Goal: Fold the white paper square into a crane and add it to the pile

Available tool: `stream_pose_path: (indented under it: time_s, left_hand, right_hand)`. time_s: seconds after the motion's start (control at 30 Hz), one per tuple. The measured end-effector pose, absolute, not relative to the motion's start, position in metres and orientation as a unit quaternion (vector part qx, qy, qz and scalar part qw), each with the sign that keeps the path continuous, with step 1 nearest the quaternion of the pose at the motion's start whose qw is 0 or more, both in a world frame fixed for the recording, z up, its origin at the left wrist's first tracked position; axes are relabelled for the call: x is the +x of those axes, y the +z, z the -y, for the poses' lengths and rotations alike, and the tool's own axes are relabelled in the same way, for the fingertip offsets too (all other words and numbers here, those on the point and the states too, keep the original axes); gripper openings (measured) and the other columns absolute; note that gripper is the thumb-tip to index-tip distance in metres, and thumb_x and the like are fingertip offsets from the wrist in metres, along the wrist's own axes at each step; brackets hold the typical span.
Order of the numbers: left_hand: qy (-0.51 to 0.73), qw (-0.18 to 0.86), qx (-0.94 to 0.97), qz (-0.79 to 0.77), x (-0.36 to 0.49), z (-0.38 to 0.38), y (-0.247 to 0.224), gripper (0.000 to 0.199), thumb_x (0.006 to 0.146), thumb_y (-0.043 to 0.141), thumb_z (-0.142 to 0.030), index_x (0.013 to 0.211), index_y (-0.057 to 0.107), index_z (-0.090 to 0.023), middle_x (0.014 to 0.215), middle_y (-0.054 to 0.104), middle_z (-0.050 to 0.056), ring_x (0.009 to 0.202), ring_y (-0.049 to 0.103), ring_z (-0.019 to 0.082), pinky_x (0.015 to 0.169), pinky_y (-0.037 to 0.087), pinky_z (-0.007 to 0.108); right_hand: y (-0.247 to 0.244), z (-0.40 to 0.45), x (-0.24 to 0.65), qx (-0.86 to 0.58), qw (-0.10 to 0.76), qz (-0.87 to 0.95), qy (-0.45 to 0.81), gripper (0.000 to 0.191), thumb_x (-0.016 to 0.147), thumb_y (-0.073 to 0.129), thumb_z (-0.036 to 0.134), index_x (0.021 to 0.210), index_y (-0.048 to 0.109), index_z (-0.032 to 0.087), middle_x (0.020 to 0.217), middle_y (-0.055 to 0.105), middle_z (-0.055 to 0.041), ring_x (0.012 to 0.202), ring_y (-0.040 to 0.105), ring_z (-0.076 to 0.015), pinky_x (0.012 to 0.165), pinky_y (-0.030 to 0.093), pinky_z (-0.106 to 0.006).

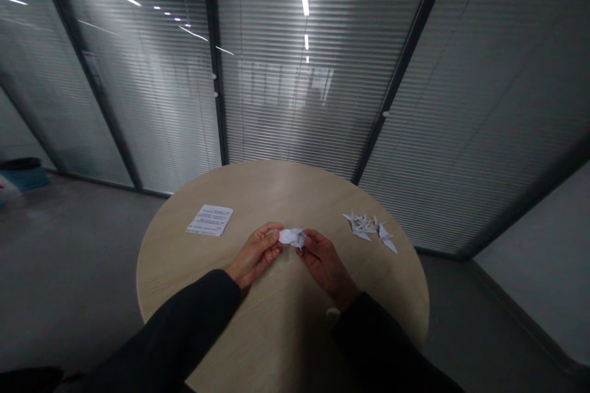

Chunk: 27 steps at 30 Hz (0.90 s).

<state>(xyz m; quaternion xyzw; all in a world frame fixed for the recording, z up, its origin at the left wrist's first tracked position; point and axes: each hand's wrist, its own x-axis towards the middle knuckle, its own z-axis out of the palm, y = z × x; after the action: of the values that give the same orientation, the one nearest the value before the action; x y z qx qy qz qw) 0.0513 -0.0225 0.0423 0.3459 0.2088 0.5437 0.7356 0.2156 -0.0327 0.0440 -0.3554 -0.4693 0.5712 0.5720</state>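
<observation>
Between my two hands is a small piece of folded white paper [291,237], held above the middle of the round table. My left hand [258,253] pinches its left end between thumb and fingers. On the other side, my right hand [324,260] grips the right end, with the thumb on top and some fingers hidden below. Several folded paper cranes [362,225] lie in a loose cluster to the right of my hands. A small stack of printed paper sheets [210,220] rests flat to the left.
The round wooden table [276,184] stands close to a glass partition with blinds [295,116]. A small white object [332,312] lies near my right sleeve, partly hidden. On the floor at far left is a blue bin [24,175] with a dark rim.
</observation>
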Motion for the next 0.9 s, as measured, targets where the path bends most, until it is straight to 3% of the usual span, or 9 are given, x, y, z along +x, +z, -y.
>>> stream_pose_path:
  time_s: [0.57, 0.73, 0.9]
  left_hand:
    - [0.546, 0.734, 0.304, -0.265, 0.049, 0.021, 0.047, 0.015, 0.083, 0.067, -0.013, 0.098, 0.063, -0.011, 0.076, 0.07, 0.005, 0.06, 0.067, 0.008, 0.054, 0.054, 0.012]
    - [0.536, 0.716, 0.276, -0.352, 0.045, 0.017, 0.044, 0.014, 0.08, 0.068, -0.008, 0.093, 0.062, -0.009, 0.079, 0.071, 0.008, 0.062, 0.07, 0.011, 0.052, 0.055, 0.013]
    - [0.551, 0.699, 0.252, -0.38, 0.044, 0.015, 0.042, 0.008, 0.082, 0.062, -0.002, 0.086, 0.061, -0.009, 0.075, 0.07, 0.006, 0.059, 0.069, 0.009, 0.053, 0.055, 0.012]
  right_hand:
    - [0.043, 0.03, 0.225, -0.359, 0.561, 0.47, 0.579, 0.034, 0.065, 0.077, 0.046, 0.087, 0.069, 0.021, 0.088, 0.072, -0.0052, 0.078, 0.068, -0.0211, 0.07, 0.052, -0.033]
    - [0.042, 0.028, 0.228, -0.363, 0.555, 0.463, 0.588, 0.036, 0.068, 0.075, 0.047, 0.091, 0.07, 0.02, 0.097, 0.072, -0.0072, 0.086, 0.069, -0.0235, 0.076, 0.052, -0.034]
    - [0.037, 0.025, 0.229, -0.37, 0.557, 0.419, 0.615, 0.039, 0.061, 0.081, 0.044, 0.089, 0.07, 0.018, 0.094, 0.072, -0.0065, 0.085, 0.068, -0.0219, 0.076, 0.051, -0.032]
